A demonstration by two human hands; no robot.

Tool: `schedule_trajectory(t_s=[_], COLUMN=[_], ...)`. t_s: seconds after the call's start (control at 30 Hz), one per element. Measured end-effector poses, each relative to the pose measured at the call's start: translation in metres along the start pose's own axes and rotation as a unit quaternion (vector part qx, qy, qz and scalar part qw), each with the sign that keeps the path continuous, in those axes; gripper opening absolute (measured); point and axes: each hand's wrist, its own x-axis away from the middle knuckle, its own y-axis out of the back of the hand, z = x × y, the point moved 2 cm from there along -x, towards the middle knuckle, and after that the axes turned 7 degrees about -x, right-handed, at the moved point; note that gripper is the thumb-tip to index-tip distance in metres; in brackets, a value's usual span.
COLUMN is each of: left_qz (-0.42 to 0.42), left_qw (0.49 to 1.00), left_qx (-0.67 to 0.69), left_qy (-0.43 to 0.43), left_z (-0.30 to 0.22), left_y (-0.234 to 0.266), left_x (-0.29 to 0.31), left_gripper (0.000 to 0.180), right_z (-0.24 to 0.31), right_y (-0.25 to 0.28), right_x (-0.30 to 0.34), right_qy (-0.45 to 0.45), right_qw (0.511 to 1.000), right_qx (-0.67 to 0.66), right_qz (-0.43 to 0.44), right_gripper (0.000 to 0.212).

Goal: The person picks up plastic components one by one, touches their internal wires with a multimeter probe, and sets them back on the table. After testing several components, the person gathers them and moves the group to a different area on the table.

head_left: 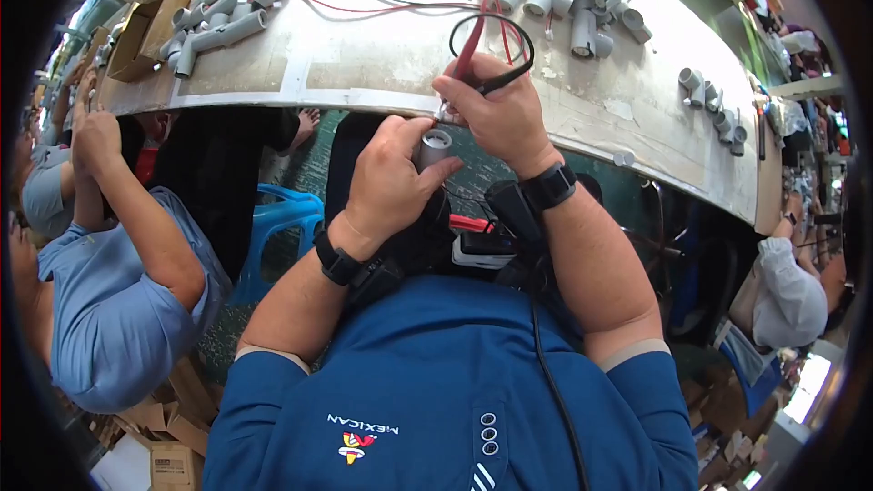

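Just off the front edge of the workbench (364, 102), my left hand (389, 171) is closed round a grey tubular plastic fitting (435, 151), its round open end facing up. My right hand (498, 118) grips a red test probe (470, 50) and a black test probe (507, 79) together. Their tips come down close to the fitting's mouth; whether they touch anything inside I cannot make out. A loop of black lead curls above my right hand, and red and black leads (382, 7) run back across the bench to the left.
Grey tubular fittings lie heaped at the back right (582, 14) and the left (223, 23), with a short row (714, 105) farther right. A cardboard box (136, 50) stands at the left. Beside me on the left sits a person in blue (127, 300), near a blue stool (280, 223).
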Motion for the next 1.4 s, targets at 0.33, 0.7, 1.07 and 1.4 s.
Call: schedule_trajectory(t_s=[0.33,0.7,1.07,1.4], left_qz=[-0.005,0.041,-0.073,0.024], left_qw=[0.999,0.998,0.916,0.948], left_qx=[0.012,-0.008,-0.389,-0.294], left_qy=[-0.035,-0.047,-0.061,-0.119], left_z=[-0.006,-0.003,0.054,-0.027], left_y=[0.005,0.020,0.140,0.012], left_x=[-0.012,-0.017,-0.144,-0.361], left_gripper=[0.048,0.048,0.053,0.056], right_z=[0.008,0.008,0.006,0.006], right_y=[0.006,0.008,0.015,0.019], right_x=[0.000,0.000,0.004,0.005], right_qy=[-0.016,-0.056,-0.062,-0.058], right_qw=[0.999,0.991,0.976,0.968], right_qx=[-0.027,-0.119,-0.204,-0.231], right_qz=[-0.006,-0.025,-0.052,-0.074], right_gripper=[0.006,0.010,0.012,0.012])
